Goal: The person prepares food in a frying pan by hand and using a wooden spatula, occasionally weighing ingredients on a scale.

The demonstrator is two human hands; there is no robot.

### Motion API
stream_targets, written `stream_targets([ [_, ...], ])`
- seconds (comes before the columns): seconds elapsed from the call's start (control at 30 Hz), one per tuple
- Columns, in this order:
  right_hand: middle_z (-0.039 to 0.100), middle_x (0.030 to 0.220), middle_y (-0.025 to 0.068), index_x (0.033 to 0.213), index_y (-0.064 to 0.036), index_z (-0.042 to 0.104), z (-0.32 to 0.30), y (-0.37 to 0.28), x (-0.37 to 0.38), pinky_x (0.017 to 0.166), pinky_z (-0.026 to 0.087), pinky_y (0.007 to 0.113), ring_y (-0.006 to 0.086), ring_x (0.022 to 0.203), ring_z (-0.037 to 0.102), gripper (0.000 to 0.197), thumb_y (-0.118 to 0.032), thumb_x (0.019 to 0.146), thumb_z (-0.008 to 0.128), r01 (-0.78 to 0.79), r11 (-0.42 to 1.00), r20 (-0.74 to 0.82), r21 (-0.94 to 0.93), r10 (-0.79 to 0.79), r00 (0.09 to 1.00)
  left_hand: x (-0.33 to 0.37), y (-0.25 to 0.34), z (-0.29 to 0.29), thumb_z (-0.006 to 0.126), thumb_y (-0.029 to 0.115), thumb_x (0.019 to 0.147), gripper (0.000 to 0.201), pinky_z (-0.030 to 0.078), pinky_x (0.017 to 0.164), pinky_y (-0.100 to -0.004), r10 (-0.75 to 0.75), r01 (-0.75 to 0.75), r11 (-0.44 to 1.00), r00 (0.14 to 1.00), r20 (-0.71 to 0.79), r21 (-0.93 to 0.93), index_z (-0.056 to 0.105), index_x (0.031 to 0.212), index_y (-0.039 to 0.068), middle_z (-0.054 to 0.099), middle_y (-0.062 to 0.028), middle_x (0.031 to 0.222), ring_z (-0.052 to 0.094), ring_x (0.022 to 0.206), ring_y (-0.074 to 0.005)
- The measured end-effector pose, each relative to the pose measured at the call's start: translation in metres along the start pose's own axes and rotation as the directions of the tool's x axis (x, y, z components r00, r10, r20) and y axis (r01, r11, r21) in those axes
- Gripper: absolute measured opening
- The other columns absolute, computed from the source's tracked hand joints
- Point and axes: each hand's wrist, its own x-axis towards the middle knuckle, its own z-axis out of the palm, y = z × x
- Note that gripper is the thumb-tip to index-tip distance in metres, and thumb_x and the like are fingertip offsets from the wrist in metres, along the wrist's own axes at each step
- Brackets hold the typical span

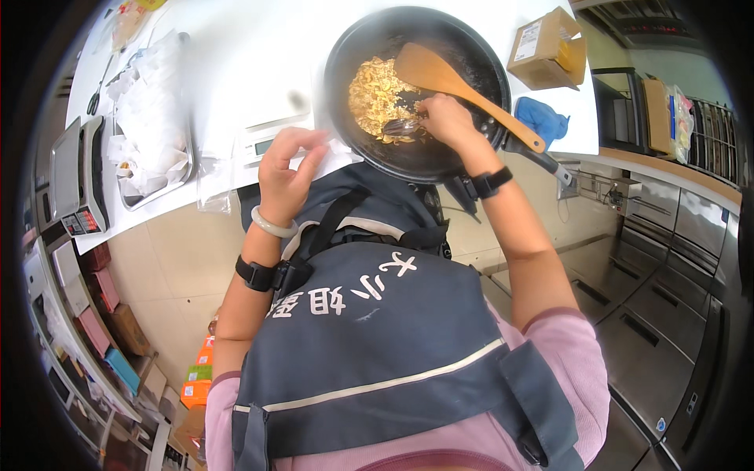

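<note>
Your right hand (446, 118) pinches a metal spoon (402, 126) in its fingers, scooping golden food (377, 98) in the black pan (471, 55) at twelve o'clock; your left hand (284, 177), fingers loosely curled, steadies on the worktop (259, 63) edge.

A commercial kitchen — stainless steel cabinets (667, 259), white worktop (236, 71), frying pan (463, 47), weighing scale (78, 177).

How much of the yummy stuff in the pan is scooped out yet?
Done: golden food sits cooked in the black pan, and the wooden spatula is laid aside. In hand: the right hand dips a metal spoon into it. Left: most food remains inside. The left hand rests at the counter's edge.
</note>
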Motion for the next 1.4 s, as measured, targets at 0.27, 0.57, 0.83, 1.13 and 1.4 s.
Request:
stream_targets([
  [0.27, 0.065, 0.088, 0.0148, 0.087, -0.0038, 0.067, -0.001, 0.008, 0.007, 0.073, 0.05, 0.039, 0.0287, 0.087, 0.062, 0.021, -0.018, 0.071, 0.067, 0.042, 0.998, 0.147, -0.056, -0.033, 0.989, -0.003, -0.007, -0.004, 0.062, -0.002, 0.078, 0.007, 0.044, 0.069, -0.0252, -0.004, 0.004, 1.0, 1.0, -0.002, 0.0, 0.062, 0.084, 0.0, 0.059, -0.0074, 0.081, 0.056, 0.075, -0.0176],
  [0.57, 0.064, 0.07, 0.0069, 0.086, 0.0016, 0.06, -0.038, 0.041, -0.028, 0.058, 0.048, 0.029, 0.014, 0.06, 0.061, 0.015, -0.012, 0.081, 0.063, -0.303, 0.766, 0.366, 0.567, 0.095, 0.926, -0.001, -0.011, -0.006, 0.063, -0.001, 0.077, 0.005, 0.044, 0.068, -0.0253, 0.015, -0.015, 1.0, 1.0, -0.009, -0.021, 0.061, 0.082, 0.0, 0.059, -0.0067, 0.08, 0.055, 0.074, -0.0165],
  [0.83, 0.064, 0.071, 0.0082, 0.088, 0.0008, 0.061, -0.03, 0.058, -0.027, 0.058, 0.048, 0.03, 0.0159, 0.063, 0.063, 0.015, -0.012, 0.081, 0.061, -0.326, 0.885, 0.368, 0.333, 0.196, 0.909, -0.003, -0.011, -0.007, 0.062, -0.003, 0.077, 0.007, 0.039, 0.061, -0.0214, -0.027, 0.03, 0.997, 0.999, 0.035, -0.07, 0.06, 0.083, 0.001, 0.058, -0.0036, 0.082, 0.049, 0.067, -0.0098],
  [1.13, 0.063, 0.067, 0.0082, 0.084, 0.0025, 0.063, -0.011, 0.016, 0.002, 0.056, 0.048, 0.027, 0.0142, 0.06, 0.061, 0.015, -0.012, 0.081, 0.062, -0.185, 0.894, 0.437, 0.408, -0.013, 0.9, -0.003, -0.007, -0.01, 0.066, -0.002, 0.072, 0.009, 0.039, 0.057, -0.0221, -0.01, 0.01, 0.999, 1.0, 0.006, -0.045, 0.062, 0.078, 0.004, 0.06, -0.0028, 0.078, 0.049, 0.062, -0.0099],
  [1.4, 0.063, 0.067, 0.0076, 0.085, 0.0042, 0.062, 0.0, 0.005, 0.015, 0.053, 0.047, 0.025, 0.0124, 0.061, 0.06, 0.013, -0.009, 0.083, 0.061, -0.225, 0.707, 0.348, 0.67, -0.032, 0.937, 0.002, -0.005, -0.015, 0.067, 0.0, 0.072, 0.007, 0.039, 0.056, -0.0219, -0.004, 0.003, 1.0, 0.999, -0.041, -0.03, 0.063, 0.076, 0.003, 0.061, -0.0035, 0.076, 0.048, 0.062, -0.0098],
])
